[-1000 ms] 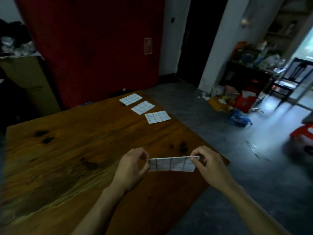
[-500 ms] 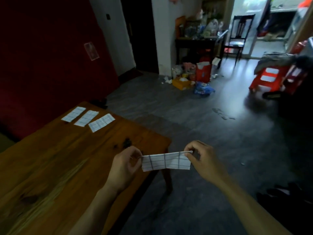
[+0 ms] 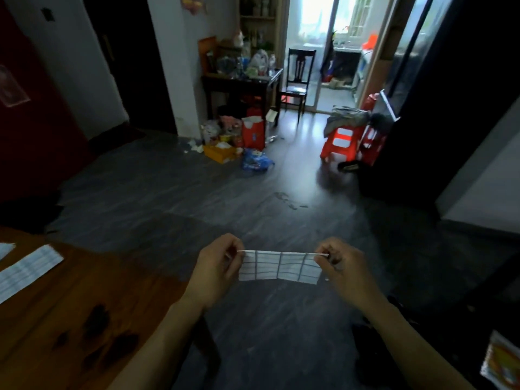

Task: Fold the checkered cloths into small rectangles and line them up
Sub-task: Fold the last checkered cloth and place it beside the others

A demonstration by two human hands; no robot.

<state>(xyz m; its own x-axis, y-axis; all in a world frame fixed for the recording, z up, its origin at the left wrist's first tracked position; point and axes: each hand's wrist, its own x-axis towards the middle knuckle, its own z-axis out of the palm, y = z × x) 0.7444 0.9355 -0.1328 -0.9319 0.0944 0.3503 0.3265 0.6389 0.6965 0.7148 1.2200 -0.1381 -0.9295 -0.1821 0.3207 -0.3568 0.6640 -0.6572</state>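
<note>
We found the folded checkered cloth (image 3: 281,267) held in the air between both hands, out past the edge of the worktop (image 3: 84,319) and above the dark floor (image 3: 197,198). The left hand (image 3: 215,273) had its grip pinched on the cloth's upper left corner; the right hand (image 3: 342,270) had its grip pinched on the upper right corner. The top edge was drawn straight between them and the cloth hung down from it as a narrow rectangle. On the worktop, at the left edge of the view, one folded cloth (image 3: 26,270) lay flat, with the corner of another (image 3: 5,249) just beyond it. Farther off we noted a dark chair (image 3: 297,80) and a red stool (image 3: 347,143).
</note>
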